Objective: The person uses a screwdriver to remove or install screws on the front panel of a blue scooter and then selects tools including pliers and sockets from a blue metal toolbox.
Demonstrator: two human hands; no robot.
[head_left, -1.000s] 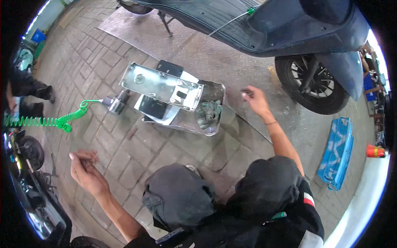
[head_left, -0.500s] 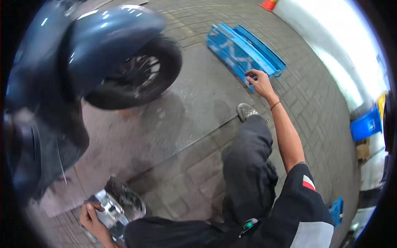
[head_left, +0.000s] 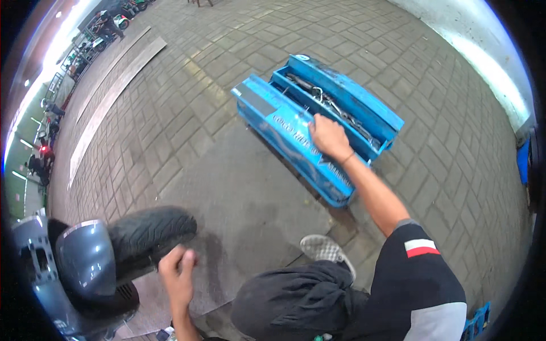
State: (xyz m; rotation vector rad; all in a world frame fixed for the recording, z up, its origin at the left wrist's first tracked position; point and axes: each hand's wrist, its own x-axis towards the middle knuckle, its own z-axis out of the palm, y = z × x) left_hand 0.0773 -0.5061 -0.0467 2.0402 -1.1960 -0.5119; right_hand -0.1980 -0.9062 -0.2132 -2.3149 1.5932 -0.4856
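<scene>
A blue metal toolbox (head_left: 284,128) stands opened out on the ground, with several metal tools (head_left: 333,105) in its trough. My right hand (head_left: 330,136) is closed over the inner edge of its near lid, its fingertips partly hidden. At the lower left, my left hand (head_left: 179,273) hovers beside the front tyre (head_left: 152,227) of a scooter. Its fingers are curled with the thumb raised, and nothing shows in them. The scooter's grey-blue front fender (head_left: 88,256) is left of that hand.
A grey flat sheet (head_left: 227,182) lies between the tyre and the toolbox, on paving bricks (head_left: 432,142). My checkered shoe (head_left: 327,250) is close to the toolbox. A white wall (head_left: 472,51) runs along the right. Far left, people and parked motorbikes (head_left: 42,162) line the side.
The view has swung up and ahead towards the toolbox. My right hand has come from above the toolbox's end onto its lid. My left hand has left the metal part it was at.
</scene>
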